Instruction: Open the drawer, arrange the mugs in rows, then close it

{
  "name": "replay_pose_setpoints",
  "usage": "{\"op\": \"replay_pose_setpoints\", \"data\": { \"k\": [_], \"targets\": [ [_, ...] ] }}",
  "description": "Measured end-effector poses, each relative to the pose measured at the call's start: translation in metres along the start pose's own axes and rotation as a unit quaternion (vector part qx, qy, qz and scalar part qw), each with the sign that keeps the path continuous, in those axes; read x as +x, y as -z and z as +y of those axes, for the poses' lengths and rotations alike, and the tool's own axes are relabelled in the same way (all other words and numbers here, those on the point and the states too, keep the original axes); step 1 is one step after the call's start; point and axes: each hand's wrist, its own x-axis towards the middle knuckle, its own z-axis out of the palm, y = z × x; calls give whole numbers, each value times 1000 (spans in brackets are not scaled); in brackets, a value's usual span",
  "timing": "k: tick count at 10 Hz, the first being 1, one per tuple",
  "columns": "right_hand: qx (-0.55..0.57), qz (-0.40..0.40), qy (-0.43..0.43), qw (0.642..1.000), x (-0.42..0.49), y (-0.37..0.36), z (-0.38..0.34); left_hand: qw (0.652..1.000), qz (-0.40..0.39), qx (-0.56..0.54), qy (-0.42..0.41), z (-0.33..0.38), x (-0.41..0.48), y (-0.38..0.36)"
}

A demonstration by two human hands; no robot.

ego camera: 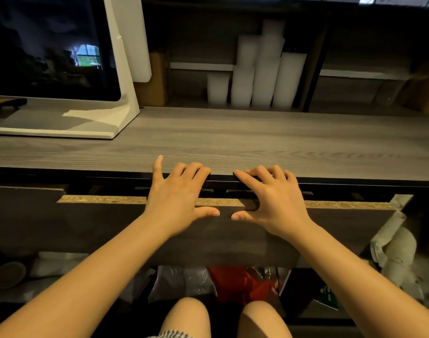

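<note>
The drawer front [98,228] is a dark wood panel with a raw chipboard top edge, just under the grey countertop [233,142]. It stands a little out from the counter's edge, and its inside is hidden. No mugs are visible. My left hand [176,198] and my right hand [269,201] sit side by side at the panel's middle. On both, the fingers curl over the top edge into the dark gap and the thumb presses on the front face. My left little finger sticks out over the counter's edge.
A white-standed monitor [50,45] stands on the counter at the left. Stacks of white cups [264,74] fill the shelf behind. Below the drawer lie plastic bags, a red bag [233,281] and sleeved paper cups [398,254] at the right. My knees are beneath.
</note>
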Motion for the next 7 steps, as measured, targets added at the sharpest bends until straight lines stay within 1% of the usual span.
{"op": "replay_pose_setpoints", "data": {
  "k": [1,2,3,4,5,6,7],
  "targets": [
    [-11,31,-23,999,5,-6,-3,999,35,-9,28,6,5,-6],
    [-29,59,-37,997,6,-12,-5,996,79,11,41,10,11,-14],
    [-27,51,-65,996,11,-13,-11,992,97,23,72,15,15,-17],
    [0,34,-67,997,13,-7,-11,993,88,16,79,19,13,-14],
    [45,-19,-32,998,18,11,-5,996,56,-13,63,19,12,-4],
    [76,-72,-3,995,23,26,5,996,54,-61,23,12,14,5],
    [86,-123,-14,989,32,43,20,987,-24,-153,-44,-5,24,26]
  ]
}}
